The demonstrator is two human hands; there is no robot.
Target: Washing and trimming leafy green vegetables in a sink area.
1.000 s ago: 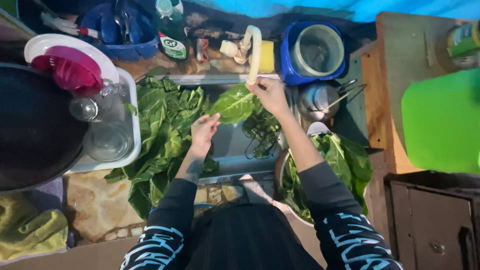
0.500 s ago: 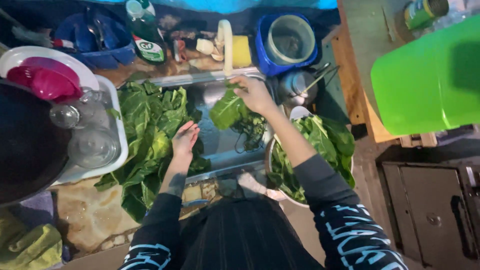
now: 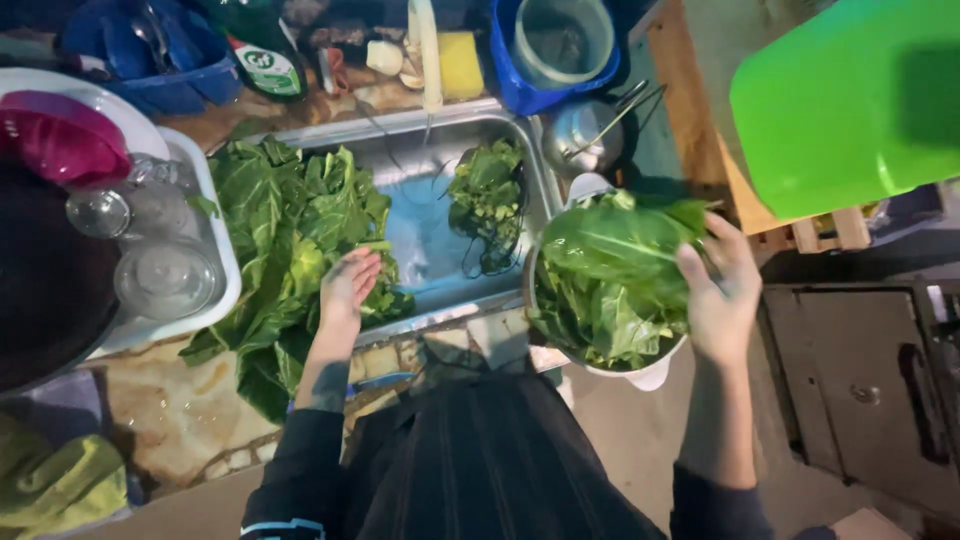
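Note:
My right hand (image 3: 722, 292) grips a large green leaf (image 3: 610, 240) and holds it over a white bowl (image 3: 645, 372) that is full of more green leaves, to the right of the metal sink (image 3: 440, 240). My left hand (image 3: 346, 285) rests, fingers loosely apart, on a heap of big leafy greens (image 3: 280, 230) that fills the sink's left side. A smaller bunch of greens (image 3: 490, 185) lies in the water at the sink's right end, under a pale tap (image 3: 426, 55).
A white tub (image 3: 215, 215) with glass jars and a pink colander (image 3: 55, 135) sits left of the sink. Behind it are a blue basket (image 3: 165, 85), a green bottle (image 3: 255, 55), a yellow sponge (image 3: 460, 65), a blue bucket (image 3: 540, 60) and a metal kettle (image 3: 585, 140). A bright green bin (image 3: 850, 100) stands on the right.
My right hand has carried the leaf from under the tap over to the bowl on the right. My left hand stays on the heap of greens. The view has tilted right.

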